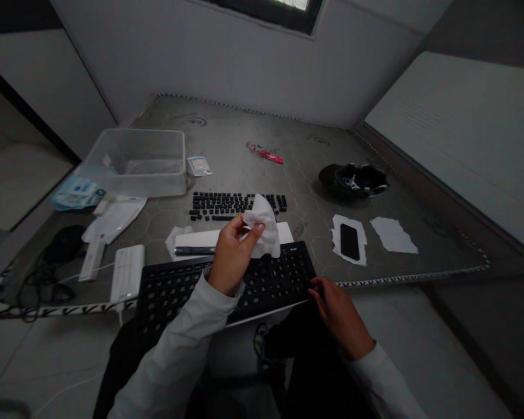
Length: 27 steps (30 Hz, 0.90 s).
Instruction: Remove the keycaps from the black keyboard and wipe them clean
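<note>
A black keyboard base (262,288) with its keycaps off lies tilted across the table's front edge and over my lap. My left hand (233,250) is above its middle, with a crumpled white tissue (265,233) pinched between thumb and fingers. My right hand (338,314) grips the base's lower right corner, thumb and fingers closed on the edge. Behind the base, loose black keycaps (222,203) lie in rows on the table. A white sheet (201,239) and a dark pen-like stick (194,251) sit between them, partly hidden by my left hand.
At the left stand a clear plastic bin (152,186), a blue packet (78,192), a white power strip (127,270) and dark cables (65,244). A red wrapper (266,154) lies farther back. To the right are a black cap (353,180), a phone (349,241) on paper and another paper piece (393,234).
</note>
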Tool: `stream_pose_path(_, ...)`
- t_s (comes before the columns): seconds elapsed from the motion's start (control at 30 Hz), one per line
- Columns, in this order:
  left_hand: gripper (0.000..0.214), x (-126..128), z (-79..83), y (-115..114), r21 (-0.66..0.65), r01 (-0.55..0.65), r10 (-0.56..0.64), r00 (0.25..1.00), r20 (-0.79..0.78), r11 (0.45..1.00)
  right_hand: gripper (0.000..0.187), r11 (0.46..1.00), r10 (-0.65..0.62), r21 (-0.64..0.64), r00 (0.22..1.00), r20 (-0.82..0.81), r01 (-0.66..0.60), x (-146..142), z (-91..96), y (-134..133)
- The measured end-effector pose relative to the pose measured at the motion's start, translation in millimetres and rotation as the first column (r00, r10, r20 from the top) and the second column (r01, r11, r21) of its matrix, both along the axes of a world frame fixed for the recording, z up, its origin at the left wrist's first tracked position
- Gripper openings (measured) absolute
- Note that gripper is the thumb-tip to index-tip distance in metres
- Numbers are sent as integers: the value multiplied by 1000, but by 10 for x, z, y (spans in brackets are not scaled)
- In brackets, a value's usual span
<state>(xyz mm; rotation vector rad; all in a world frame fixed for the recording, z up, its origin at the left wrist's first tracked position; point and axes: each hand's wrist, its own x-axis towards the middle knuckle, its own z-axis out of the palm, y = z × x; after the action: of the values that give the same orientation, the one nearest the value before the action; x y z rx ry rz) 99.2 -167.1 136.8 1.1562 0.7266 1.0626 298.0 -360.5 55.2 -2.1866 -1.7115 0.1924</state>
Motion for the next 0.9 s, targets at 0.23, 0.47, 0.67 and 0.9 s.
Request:
stream_pose_path(0.23, 20, 1, 9, 1, 8, -3, 3, 1000, -2, 1000, 21, 1000, -10, 10, 1000, -3, 10, -4, -11, 0)
stream_pose_path(0.47, 21, 2, -18, 3, 9, 2, -2, 1000, 2, 1000, 22, 1000, 4, 17, 999, 32, -5, -19, -33, 2)
stream_pose_path(0.67, 22, 0, -6, 0, 7, -3, 3, 1000, -6, 1000, 18, 1000, 5, -6, 1000, 24, -5, -17, -52, -12)
stream_pose_path(0.9, 21, 3, -1, -2, 14, -6, 6, 1000, -3, 1000, 16, 999, 33, -19, 999, 37, -33, 23, -19, 17)
